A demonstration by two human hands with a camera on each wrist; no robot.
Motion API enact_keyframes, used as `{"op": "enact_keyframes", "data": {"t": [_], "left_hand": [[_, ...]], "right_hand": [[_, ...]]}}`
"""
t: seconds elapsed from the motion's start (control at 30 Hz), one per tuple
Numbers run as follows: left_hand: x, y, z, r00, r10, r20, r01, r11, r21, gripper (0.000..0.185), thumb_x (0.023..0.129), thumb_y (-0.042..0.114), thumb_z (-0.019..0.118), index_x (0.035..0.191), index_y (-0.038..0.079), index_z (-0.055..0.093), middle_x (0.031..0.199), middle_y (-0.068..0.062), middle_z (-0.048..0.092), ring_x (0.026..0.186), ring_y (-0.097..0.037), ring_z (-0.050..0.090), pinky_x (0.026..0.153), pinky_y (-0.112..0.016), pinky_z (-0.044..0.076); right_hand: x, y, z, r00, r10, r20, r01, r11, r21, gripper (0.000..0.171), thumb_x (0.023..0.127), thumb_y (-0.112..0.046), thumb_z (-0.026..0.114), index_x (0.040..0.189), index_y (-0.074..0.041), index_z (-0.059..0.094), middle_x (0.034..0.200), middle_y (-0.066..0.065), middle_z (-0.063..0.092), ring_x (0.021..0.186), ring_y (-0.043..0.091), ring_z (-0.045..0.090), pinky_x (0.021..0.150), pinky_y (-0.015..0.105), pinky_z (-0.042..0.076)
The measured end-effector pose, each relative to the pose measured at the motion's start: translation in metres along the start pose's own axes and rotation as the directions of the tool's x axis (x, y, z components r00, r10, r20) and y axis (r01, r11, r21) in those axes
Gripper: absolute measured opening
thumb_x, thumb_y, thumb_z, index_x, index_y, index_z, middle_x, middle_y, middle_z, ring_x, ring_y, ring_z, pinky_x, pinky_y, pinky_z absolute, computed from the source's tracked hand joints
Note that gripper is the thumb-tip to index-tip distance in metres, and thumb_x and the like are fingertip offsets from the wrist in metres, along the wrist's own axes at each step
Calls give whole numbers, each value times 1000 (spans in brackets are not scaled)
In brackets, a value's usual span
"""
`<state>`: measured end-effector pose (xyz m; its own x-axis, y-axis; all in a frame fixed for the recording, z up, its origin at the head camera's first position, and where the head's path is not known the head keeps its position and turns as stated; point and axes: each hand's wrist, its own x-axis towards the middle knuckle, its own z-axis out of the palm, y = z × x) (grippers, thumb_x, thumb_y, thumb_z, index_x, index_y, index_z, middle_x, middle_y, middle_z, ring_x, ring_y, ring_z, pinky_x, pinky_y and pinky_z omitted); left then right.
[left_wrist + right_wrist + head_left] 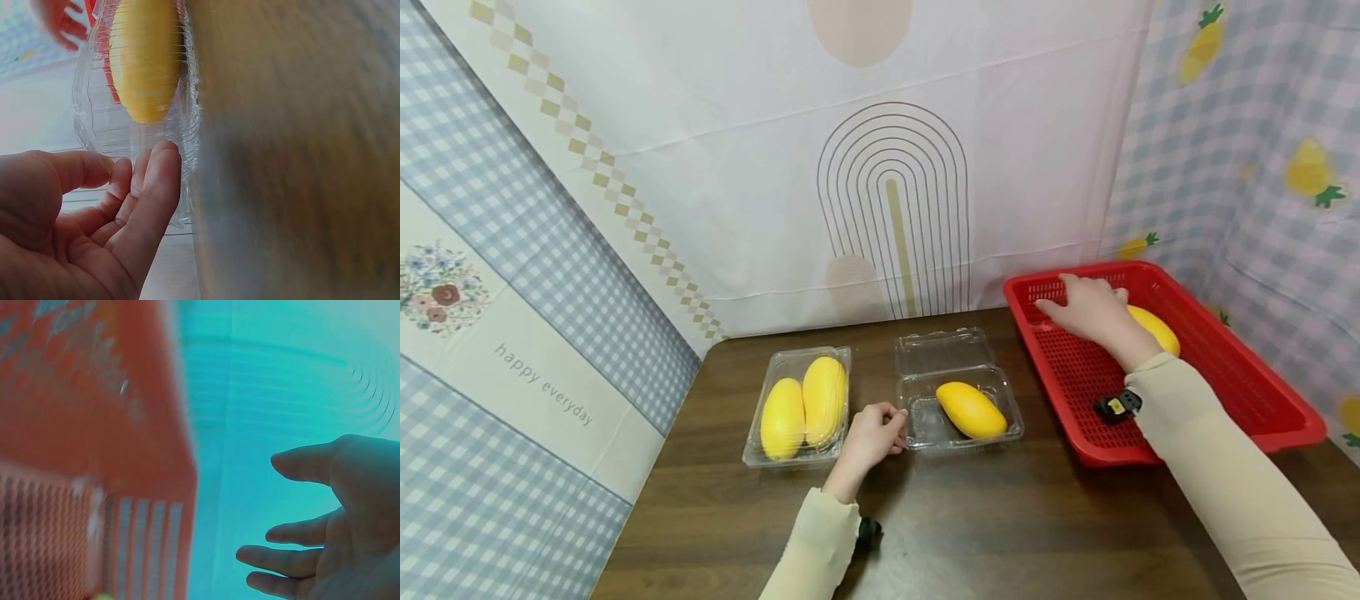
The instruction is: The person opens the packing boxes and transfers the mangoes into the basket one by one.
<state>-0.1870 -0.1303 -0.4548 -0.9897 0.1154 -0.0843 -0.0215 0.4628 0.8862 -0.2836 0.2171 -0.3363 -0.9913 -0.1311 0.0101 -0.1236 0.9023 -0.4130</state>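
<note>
My left hand (876, 433) pinches the left edge of a lidded clear plastic box (917, 421) between thumb and curled fingers (119, 181). The lid stands raised at the back, and one yellow mango (972, 410) lies in the right half of the base. Over the red plastic basket (1075, 442), my right hand (1093, 310) is spread, with nothing in its grasp. A mango (1156, 329) inside the basket is partly hidden behind that hand and wrist. In the right wrist view the fingers (281, 559) are apart beside the basket's wall.
To the left stands a closed clear box (752, 446) with two mangoes (824, 400) side by side. Everything rests on a dark wooden table (970, 525). A patterned cloth (760, 208) hangs behind and along both sides.
</note>
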Motion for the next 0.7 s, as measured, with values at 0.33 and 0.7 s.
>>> {"op": "enact_keyframes", "data": {"t": [0.33, 0.7], "left_hand": [[-1, 1, -1, 1000, 4, -3, -4, 1000, -3, 26, 103, 16, 57, 85, 0, 66, 70, -5, 65, 58, -14, 65, 57, -32, 59], [0, 0, 0, 1000, 9, -1, -9, 1000, -1, 26, 103, 17, 57, 86, 0, 66, 70, -4, 65, 59, -15, 65, 58, -34, 60]], "right_hand": [[-11, -63, 8, 984, -178, -15, 179, 984, 12, 70, 100, -37, 58, 144, 14, 39, 135, 36, 52, 122, 52, 50, 104, 66, 37], [-26, -99, 31, 967, -251, 29, 248, 965, 84, 68, 100, -37, 60, 142, 13, 44, 131, 31, 59, 119, 43, 59, 101, 57, 46]]}}
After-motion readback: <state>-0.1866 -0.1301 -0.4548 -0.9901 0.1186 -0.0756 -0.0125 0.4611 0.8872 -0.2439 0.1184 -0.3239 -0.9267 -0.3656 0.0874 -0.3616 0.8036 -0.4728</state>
